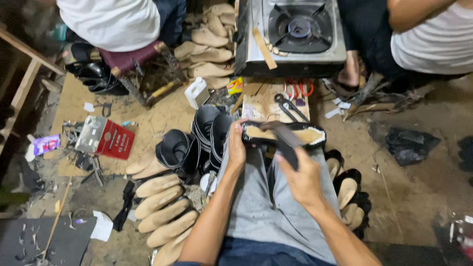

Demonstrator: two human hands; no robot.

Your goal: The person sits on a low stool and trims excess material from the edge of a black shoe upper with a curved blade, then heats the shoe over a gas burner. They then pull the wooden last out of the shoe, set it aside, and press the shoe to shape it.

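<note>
Item: dusty brown workshop floor (419,197), strewn with scraps, with flat cardboard sheets (152,123) laid over part of it.
Item: steel single-burner gas stove (295,34) ahead of you, a person seated on either side of it.
Item: rows of pale wooden shoe lasts (160,207) to your left; a second heap (209,42) lies beside the stove.
Item: red-and-silver tin box (106,138), lying on the cardboard with its lid open; contents cannot be told.
Item: black shoe upper on a tan last (308,135), resting across your grey-trousered knees. Your left hand (236,148) grasps its heel end. Your right hand (303,180) is clenched on a dark flat strap (286,140) laid over the shoe.
</note>
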